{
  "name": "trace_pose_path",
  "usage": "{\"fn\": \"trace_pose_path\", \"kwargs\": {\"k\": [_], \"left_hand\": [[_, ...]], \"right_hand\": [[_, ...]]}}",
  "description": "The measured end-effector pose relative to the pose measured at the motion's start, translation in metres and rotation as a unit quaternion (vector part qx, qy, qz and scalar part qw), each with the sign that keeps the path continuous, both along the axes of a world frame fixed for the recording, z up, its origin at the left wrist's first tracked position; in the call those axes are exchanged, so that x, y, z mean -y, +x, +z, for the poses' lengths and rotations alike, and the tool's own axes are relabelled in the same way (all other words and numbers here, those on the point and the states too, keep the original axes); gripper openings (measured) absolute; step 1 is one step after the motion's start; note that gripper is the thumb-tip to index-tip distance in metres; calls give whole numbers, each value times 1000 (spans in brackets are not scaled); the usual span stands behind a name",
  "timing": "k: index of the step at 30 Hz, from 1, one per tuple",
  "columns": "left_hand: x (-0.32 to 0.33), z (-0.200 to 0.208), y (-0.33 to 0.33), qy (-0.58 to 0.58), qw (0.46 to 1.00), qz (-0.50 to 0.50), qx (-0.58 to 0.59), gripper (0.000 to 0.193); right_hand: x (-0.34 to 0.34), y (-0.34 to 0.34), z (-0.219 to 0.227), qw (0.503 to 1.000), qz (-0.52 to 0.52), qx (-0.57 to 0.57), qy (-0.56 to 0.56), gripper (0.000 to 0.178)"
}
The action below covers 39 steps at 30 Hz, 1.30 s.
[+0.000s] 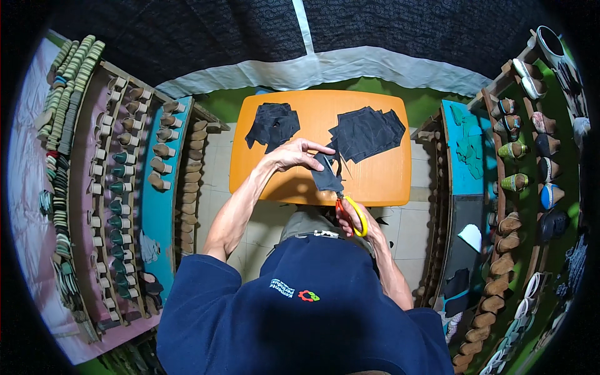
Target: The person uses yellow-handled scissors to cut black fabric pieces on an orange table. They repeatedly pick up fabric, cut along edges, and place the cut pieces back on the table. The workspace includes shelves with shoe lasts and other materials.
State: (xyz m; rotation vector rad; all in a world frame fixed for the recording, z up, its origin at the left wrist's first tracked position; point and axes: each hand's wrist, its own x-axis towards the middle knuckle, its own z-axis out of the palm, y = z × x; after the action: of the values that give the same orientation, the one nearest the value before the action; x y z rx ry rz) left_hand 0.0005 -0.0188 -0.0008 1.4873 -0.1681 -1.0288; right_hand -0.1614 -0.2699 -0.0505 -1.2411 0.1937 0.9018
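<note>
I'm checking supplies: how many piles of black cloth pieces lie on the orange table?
2: a smaller pile on the left of the table, a larger pile on its right. The cloth in the left hand isn't counted. No other seems hidden.

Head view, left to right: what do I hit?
Striped bundles, dark green shoe shapes, left hand, red-and-yellow scissor handles, flat green pieces, blue-and-white shoe. Left out: smaller black pile overlaps the left hand's span, larger black pile the handles'.
</note>
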Motion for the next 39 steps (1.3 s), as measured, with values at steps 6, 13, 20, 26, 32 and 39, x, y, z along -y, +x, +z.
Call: {"fn": "trace_pose_path", "kwargs": {"k": [6,13,20,26,32,39], "left_hand": [[1,-3,-2,-23,999,46,-16,52],[-4,-10,-3,-27,999,45,0,49],[-8,-27,-4,-26,996,74,40,51],[-7,-11,-10,-36,995,89,12,53],[-9,-16,-16,-45,993,110,22,55],[-9,-10,-19,-59,992,114,9,58]], "right_hand": [[-2,1,4,999,-29,-28,-6,57],[-1,-1,10,999,-40,-8,-23,56],[-1,-3,8,999,-36,11,-32,56],[-3,-3,10,998,-49,22,-30,56],[-4,-2,14,997,-45,46,-34,57],[-6,-5,4,997,-44,50,-42,55]]}}
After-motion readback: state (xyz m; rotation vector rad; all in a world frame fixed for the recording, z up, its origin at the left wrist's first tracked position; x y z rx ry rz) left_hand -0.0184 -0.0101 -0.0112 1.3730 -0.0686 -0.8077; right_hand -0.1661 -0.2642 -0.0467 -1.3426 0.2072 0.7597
